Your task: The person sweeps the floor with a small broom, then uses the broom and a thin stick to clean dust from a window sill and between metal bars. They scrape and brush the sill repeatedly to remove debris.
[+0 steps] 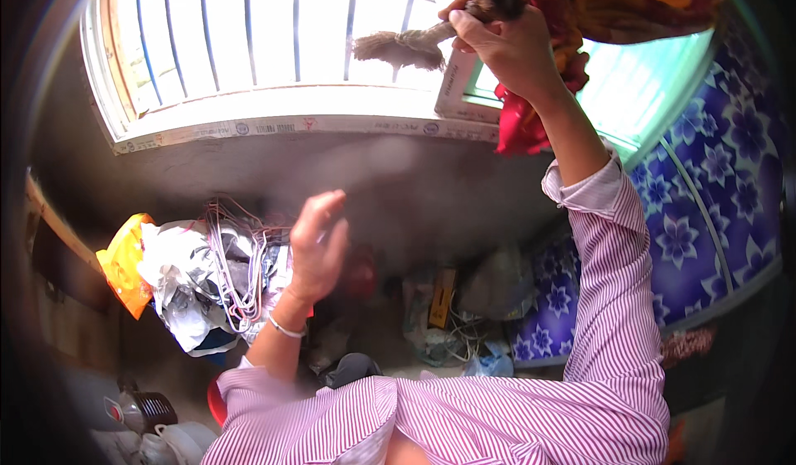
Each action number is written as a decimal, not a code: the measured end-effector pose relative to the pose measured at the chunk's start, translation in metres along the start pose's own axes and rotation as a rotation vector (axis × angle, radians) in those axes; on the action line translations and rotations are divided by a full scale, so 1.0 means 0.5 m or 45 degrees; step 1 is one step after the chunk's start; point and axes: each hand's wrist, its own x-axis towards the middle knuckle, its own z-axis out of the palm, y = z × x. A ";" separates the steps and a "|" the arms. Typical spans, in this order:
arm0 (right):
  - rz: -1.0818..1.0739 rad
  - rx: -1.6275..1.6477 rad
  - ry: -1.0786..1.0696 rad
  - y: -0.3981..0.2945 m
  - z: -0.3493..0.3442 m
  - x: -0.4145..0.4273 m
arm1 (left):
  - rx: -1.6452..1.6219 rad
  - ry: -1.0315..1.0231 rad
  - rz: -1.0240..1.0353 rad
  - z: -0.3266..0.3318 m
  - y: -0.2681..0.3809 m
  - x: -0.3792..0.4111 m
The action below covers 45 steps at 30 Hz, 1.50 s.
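Up at the window, my right hand [510, 45] is closed around a short whisk broom [404, 48] of brownish fibre. Its frayed head points left across the bright opening, and its dark, bushy other end shows above my fist. Just behind that hand hangs a red and orange cloth [541, 114]. Lower down, my left hand [318, 247] is raised in front of the grey wall with its fingers apart and slightly blurred. Nothing is in it. A bundle of wire hangers [233, 266] lies just left of that hand, on a pile of white plastic bags [180, 278].
Dark bars [249, 27] cross the window above its white frame [280, 126]. A blue flowered cover [690, 216] stands along the right side. Plastic jugs [186, 440] stand at the lower left. Cables [463, 334] and a blue bag [491, 362] lie low by the wall.
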 end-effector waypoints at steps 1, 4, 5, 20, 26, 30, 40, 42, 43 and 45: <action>-0.024 -0.196 -0.024 0.032 0.005 0.024 | 0.090 0.080 0.043 -0.001 -0.018 0.038; -0.205 -0.561 -0.211 0.103 0.037 0.093 | 0.329 0.247 0.074 -0.019 -0.097 0.147; -0.169 -0.578 -0.277 0.114 0.051 0.112 | 0.392 0.296 0.042 -0.028 -0.126 0.179; 0.643 -0.224 -0.551 0.348 0.261 0.294 | 1.086 -0.360 -0.692 -0.070 -0.428 0.484; 0.547 -0.189 -0.543 0.328 0.238 0.355 | 1.135 -0.097 -0.526 -0.090 -0.442 0.459; 0.672 -0.030 -0.509 0.354 0.315 0.329 | 1.141 -0.102 -0.522 -0.071 -0.428 0.471; 0.521 0.221 -0.389 0.341 0.337 0.358 | 1.089 -0.073 -0.566 -0.078 -0.441 0.466; 0.538 0.321 -0.435 0.350 0.381 0.339 | 1.051 -0.033 -0.528 -0.074 -0.446 0.473; 0.510 0.210 -0.466 0.345 0.394 0.342 | 1.040 -0.013 -0.516 -0.077 -0.453 0.471; 0.418 0.252 -0.351 0.369 0.414 0.359 | 0.921 0.099 -0.250 -0.102 -0.460 0.479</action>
